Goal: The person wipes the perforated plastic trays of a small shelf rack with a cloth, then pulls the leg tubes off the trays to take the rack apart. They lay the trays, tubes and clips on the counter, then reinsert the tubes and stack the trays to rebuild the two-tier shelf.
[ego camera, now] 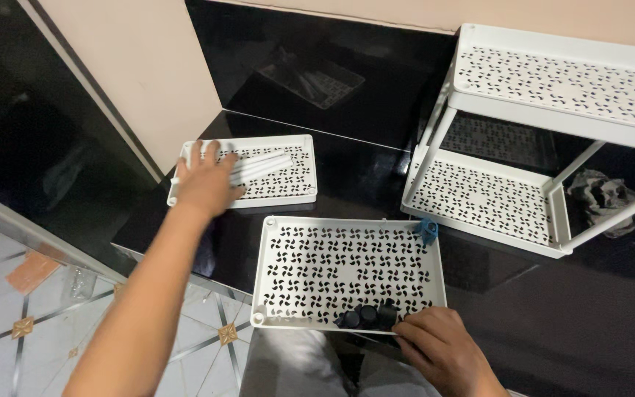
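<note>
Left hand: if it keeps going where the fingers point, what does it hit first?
The white tubes on the far tray; the left hand already seems to touch them. Beyond, probably the black wall panel; depth unclear.

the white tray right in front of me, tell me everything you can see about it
The near tray is a white rectangular shelf panel, plastic by its look, with a raised rim and pinwheel-shaped cut-outs across its floor. It lies flat on the black counter, its near edge at the counter's front. A few small black caps sit at its near edge, where the right hand rests with fingers touching them. A small blue piece sits at its far right corner.
</note>
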